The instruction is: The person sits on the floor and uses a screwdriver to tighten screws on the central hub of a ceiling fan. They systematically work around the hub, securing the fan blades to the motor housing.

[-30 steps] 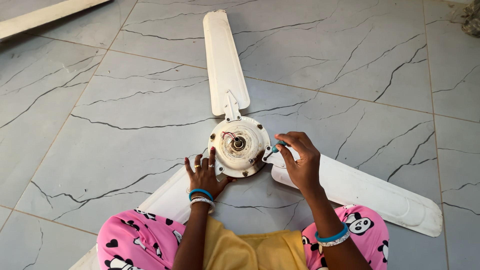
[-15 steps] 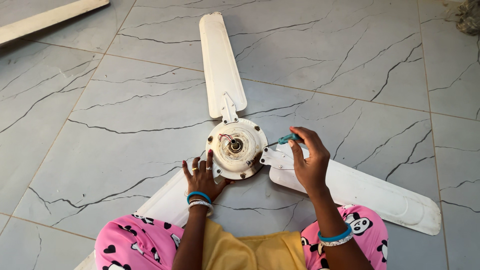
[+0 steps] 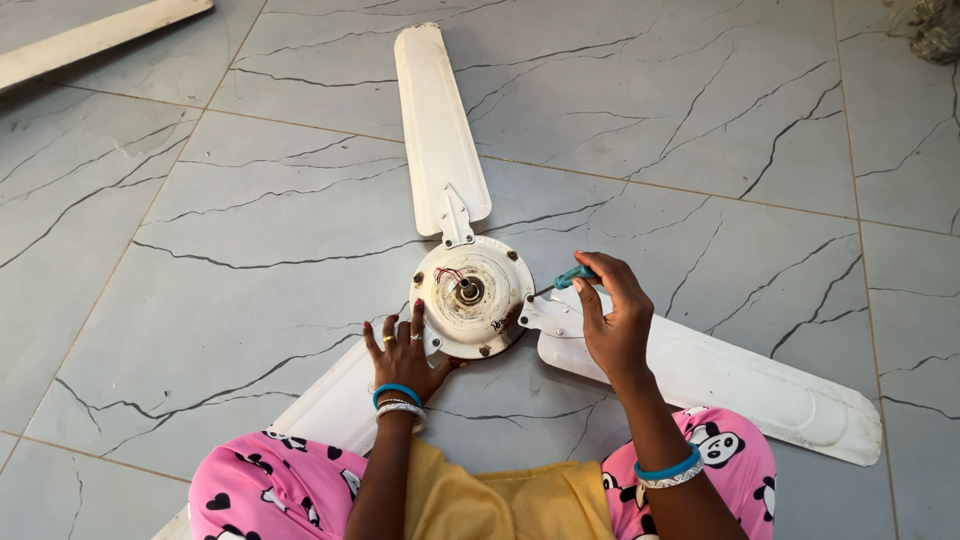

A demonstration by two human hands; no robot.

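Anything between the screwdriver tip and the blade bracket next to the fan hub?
Nothing visible. The right hand holds the screwdriver, its tip at the blade bracket beside the motor hub. The left hand rests on the hub's opposite side.

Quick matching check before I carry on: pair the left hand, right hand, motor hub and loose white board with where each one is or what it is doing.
Things:
1. left hand
2. right hand
3. motor hub
4. loose white board

Places or states:
A. lies apart on the floor, top left corner
B. holds a teal-handled screwdriver at the blade bracket
C. rests spread beside the hub's lower left edge
D. sits where the three blades meet, small wires showing

Pairs: 1-C, 2-B, 3-D, 4-A
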